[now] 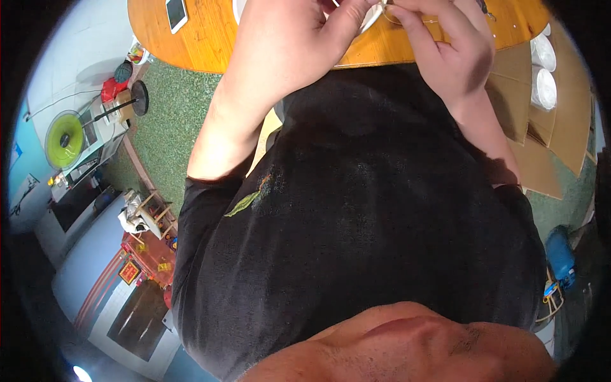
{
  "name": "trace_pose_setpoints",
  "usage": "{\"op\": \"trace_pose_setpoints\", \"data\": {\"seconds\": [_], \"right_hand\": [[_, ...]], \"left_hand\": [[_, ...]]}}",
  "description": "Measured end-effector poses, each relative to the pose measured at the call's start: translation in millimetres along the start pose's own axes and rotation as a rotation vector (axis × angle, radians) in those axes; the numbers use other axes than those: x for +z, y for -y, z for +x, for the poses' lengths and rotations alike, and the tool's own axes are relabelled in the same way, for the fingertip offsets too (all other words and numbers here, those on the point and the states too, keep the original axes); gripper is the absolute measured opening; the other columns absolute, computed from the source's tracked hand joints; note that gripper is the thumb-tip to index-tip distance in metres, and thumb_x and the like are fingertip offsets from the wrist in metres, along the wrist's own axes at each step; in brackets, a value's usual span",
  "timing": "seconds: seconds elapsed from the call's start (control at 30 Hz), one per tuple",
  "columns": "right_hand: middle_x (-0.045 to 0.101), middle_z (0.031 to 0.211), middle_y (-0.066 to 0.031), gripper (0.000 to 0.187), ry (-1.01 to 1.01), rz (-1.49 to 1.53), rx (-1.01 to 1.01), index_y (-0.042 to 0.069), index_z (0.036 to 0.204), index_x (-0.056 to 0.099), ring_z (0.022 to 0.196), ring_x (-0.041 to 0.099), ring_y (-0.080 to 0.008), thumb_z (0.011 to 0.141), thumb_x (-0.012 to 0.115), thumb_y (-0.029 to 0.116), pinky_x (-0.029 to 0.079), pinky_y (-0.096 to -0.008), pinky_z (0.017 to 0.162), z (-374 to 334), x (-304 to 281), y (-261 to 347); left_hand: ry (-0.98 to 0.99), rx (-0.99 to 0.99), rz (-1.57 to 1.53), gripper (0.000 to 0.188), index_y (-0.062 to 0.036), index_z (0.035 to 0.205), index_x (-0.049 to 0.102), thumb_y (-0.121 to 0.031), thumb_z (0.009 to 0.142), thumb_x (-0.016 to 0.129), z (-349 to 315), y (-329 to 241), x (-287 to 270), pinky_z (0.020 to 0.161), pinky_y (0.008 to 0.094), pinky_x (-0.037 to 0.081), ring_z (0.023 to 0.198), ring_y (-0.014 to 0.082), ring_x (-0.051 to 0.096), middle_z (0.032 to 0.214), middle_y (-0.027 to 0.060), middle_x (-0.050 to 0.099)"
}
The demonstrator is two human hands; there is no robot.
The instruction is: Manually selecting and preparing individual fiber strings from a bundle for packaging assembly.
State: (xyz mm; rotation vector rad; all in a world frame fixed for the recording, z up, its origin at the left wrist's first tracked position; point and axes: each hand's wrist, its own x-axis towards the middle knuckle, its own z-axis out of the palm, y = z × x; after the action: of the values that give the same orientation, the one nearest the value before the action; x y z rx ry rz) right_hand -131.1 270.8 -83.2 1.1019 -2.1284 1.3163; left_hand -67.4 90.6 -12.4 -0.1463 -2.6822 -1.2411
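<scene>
The wooden table (203,48) spans the top of the view, its near edge running just beyond the black shirt. Past its right edge, on the floor, lie flattened sheets of cardboard (509,95) with white stacked containers (543,89) on them. Back from the middle of the near edge sits a white dish (371,22), mostly covered by the left hand (293,38). That hand's thumb reaches toward the right fingertips; its other fingers are hidden or cropped, so I cannot tell whether they grip anything. The right hand (455,48) has thumb and index pressed together, pinching a thin strand (414,23) just beside the dish's right rim. A phone (177,14) (apparently no part of this) lies toward the table's left end.

The handwork looks under way, not finished: the strand is at the fingertips, over the table near the dish, neither laid down nor let go. How much is already done is hard to judge, since the upper border cuts off the dish's interior; at least this piece appears left to complete.
</scene>
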Motion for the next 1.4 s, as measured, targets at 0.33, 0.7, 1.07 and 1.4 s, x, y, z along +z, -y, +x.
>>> {"op": "trace_pose_setpoints", "data": {"seconds": [0.33, 0.7, 1.07, 1.4], "right_hand": [[0.063, 0.099, -0.0169, 0.017, 0.034, 0.053, -0.02, -0.001, 0.098, 0.06, 0.088, 0.063, -0.034, 0.085, 0.072, -0.002, 0.051, -0.0382, 0.078, -0.6, 7.8, -12.1], [0.068, 0.097, -0.0094, 0.022, 0.169, 0.36, 0.278, -0.001, 0.101, 0.067, 0.083, 0.066, -0.0165, 0.082, 0.078, -0.005, 0.052, -0.0291, 0.074, -14.7, 8.6, -1.8], [0.061, 0.087, -0.0037, 0.006, -0.105, 1.136, 0.148, -0.001, 0.096, 0.062, 0.078, 0.059, -0.0122, 0.094, 0.067, -0.002, 0.048, -0.0254, 0.071, -33.9, 47.6, -35.3], [0.059, 0.087, 0.0003, 0.005, 0.184, 0.564, 0.559, 0.001, 0.1, 0.063, 0.081, 0.055, -0.0079, 0.097, 0.066, -0.001, 0.046, -0.0233, 0.071, -26.8, 33.9, -19.8]], "left_hand": [[-0.031, 0.021, 0.094, 0.007, 0.0015, 0.094, 0.06, 0.004, 0.091, 0.066, -12.7, -4.6, -4.7, 0.072, 0.0352, 0.049, 0.078, 0.0302, 0.061, 0.085, 0.0158, 0.061], [-0.076, -0.011, 0.057, 0.007, 0.0013, 0.095, 0.06, 0.004, 0.092, 0.067, -19.6, 1.3, -0.8, 0.072, 0.035, 0.049, 0.078, 0.0289, 0.062, 0.086, 0.0147, 0.061], [-0.036, 0.067, 0.069, 0.013, 0.001, 0.096, 0.056, 0.011, 0.088, 0.06, -27.0, -2.7, -5.6, 0.08, 0.0377, 0.049, 0.088, 0.0366, 0.061, 0.096, 0.0181, 0.061], [0.198, 0.352, 0.331, 0.018, 0.0003, 0.094, 0.06, 0.011, 0.081, 0.066, -38.2, 12.3, -18.2, 0.084, 0.0402, 0.051, 0.096, 0.0368, 0.063, 0.104, 0.0182, 0.064]]}}
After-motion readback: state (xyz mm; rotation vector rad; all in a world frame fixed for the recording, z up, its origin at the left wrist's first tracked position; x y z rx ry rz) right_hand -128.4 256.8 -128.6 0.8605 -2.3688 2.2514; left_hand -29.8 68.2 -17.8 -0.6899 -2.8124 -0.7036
